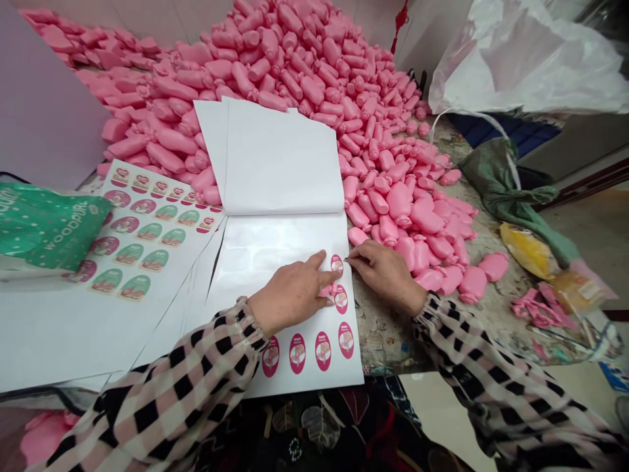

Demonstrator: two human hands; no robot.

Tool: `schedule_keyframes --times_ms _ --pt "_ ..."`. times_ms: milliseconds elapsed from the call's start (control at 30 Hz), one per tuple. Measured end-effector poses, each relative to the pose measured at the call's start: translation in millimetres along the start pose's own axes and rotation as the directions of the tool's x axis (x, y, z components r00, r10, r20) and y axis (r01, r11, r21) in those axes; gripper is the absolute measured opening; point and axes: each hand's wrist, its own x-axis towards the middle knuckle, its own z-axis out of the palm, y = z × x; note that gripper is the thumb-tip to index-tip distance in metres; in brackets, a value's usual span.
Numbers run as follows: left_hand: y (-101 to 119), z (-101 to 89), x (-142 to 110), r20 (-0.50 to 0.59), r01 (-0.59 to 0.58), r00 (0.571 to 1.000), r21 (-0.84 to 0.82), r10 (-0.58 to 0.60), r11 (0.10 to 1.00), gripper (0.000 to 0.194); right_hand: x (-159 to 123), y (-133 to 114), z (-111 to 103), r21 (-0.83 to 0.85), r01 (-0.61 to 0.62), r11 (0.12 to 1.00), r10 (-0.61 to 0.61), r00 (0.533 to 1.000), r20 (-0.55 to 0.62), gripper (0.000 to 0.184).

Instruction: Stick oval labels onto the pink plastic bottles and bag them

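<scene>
A white sheet of oval pink stickers [297, 354] lies in front of me, its upper part folded back [285, 164]. My left hand [292, 296] rests over the sheet's right side, index finger stretched out towards the top sticker [337, 265]. A bit of a small pink bottle [331, 289] shows between its curled fingers; the rest is hidden. At the sheet's right edge, my right hand [386, 272] pinches a thin, dark-tipped tool [348, 259], mostly covered by the fingers. Its tip is close to the top sticker.
Pink bottles [314, 85] are heaped behind and to the right. More sticker sheets [147, 229] lie left, beside a green package [49, 229]. A white plastic bag [525, 59], green cloth [506, 170], yellow packet [528, 249] and pink scraps [540, 306] are at right.
</scene>
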Motion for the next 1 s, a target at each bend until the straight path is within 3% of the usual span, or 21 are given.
schedule_keyframes --times_ms 167,667,867,1000 --pt "-0.1 -1.3 1.4 0.012 -0.009 1.0 -0.008 0.009 1.0 0.051 1.7 1.3 -0.7 0.05 -0.007 0.999 0.007 1.0 -0.006 0.015" --pt "-1.4 -0.1 0.5 0.021 -0.036 0.999 0.067 0.035 0.997 0.052 1.0 -2.0 -7.1 -0.066 0.054 0.996 -0.051 0.998 0.042 0.017" --pt "-1.6 -0.5 1.4 0.034 -0.036 0.999 0.06 0.034 0.998 0.053 2.2 2.5 -4.7 0.031 0.05 0.998 -0.052 0.996 0.074 0.014" --pt "-3.0 0.6 1.1 0.035 -0.047 0.998 0.061 0.045 0.997 0.053 -2.1 1.3 -0.6 0.067 0.003 0.998 -0.005 1.0 0.029 0.013"
